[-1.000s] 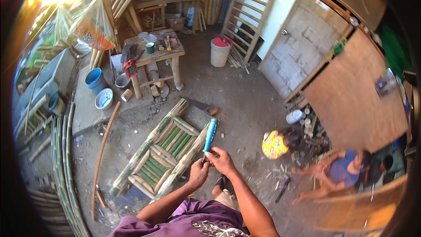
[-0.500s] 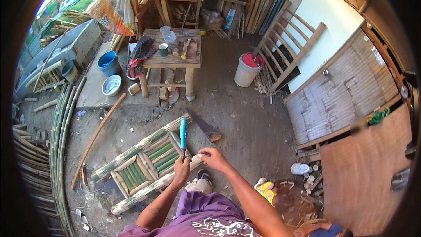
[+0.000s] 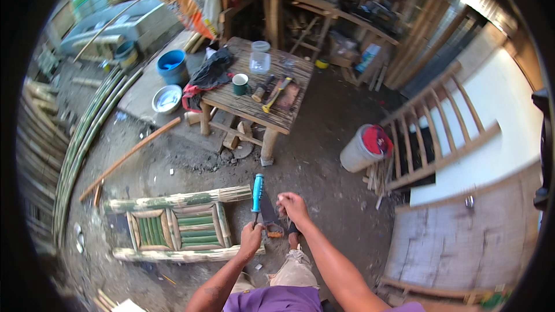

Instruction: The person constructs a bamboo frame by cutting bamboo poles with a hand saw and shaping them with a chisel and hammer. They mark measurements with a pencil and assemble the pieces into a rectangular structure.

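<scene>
My left hand (image 3: 250, 239) is closed round the dark shaft of a blue-handled tool (image 3: 258, 192). Its handle points up, and the lower end is hidden in my fist. To the right, my right hand (image 3: 293, 207) has its fingers pinched together; I cannot make out what is between them. A handsaw (image 3: 274, 231) with an orange-brown handle lies on the ground behind the tool and my left hand. Left of my hands lies a bamboo frame (image 3: 173, 200), two long poles with slatted panels of green and pale strips between them.
A wooden table (image 3: 231, 104) ahead bears a green mug (image 3: 240, 84), a yellow hammer (image 3: 277, 95), clear tubs and dark cloth. Blue bucket (image 3: 173, 67) and white basin (image 3: 167, 99) stand left of it. A pale bin (image 3: 365, 149) and wooden ladder-like frame (image 3: 442, 130) stand right.
The view has swung right and I have stepped back from the bamboo frame, which now lies farther left. My right hand has lifted away from its pole. My left hand still grips the blue-handled tool.
</scene>
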`<state>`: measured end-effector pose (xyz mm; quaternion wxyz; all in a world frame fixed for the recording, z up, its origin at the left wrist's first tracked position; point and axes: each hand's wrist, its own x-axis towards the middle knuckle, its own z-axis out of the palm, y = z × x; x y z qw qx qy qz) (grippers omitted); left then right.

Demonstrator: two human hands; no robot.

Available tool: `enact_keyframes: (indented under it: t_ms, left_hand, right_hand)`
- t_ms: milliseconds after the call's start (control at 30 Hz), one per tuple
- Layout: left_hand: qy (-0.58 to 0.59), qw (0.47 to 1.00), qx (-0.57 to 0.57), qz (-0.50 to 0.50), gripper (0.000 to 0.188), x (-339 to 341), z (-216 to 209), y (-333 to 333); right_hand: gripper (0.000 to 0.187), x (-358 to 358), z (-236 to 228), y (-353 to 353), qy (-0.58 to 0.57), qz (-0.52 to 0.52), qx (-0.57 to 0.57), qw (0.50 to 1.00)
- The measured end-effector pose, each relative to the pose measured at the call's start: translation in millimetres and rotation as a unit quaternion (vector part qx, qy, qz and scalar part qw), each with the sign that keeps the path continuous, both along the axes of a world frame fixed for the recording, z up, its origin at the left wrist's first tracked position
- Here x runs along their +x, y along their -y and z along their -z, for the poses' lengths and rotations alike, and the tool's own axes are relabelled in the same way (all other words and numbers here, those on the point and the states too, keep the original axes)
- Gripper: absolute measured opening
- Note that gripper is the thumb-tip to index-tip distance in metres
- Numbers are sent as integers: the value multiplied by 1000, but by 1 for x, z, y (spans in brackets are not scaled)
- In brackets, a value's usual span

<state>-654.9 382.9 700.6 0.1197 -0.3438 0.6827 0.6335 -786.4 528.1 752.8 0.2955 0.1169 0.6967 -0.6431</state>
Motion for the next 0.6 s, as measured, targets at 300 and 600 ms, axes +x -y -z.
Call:
enact_keyframes:
  t_ms: [300, 600]
  left_hand:
    - [-11, 962, 124, -244, 21, -232, 33, -43]
    - [-3, 963, 90, -255, 24, -309, 50, -10]
  right_hand:
    - [17, -339, 178, 101, 6, -33, -65, 997]
    - [26, -484, 218, 172, 174, 70, -115, 975]
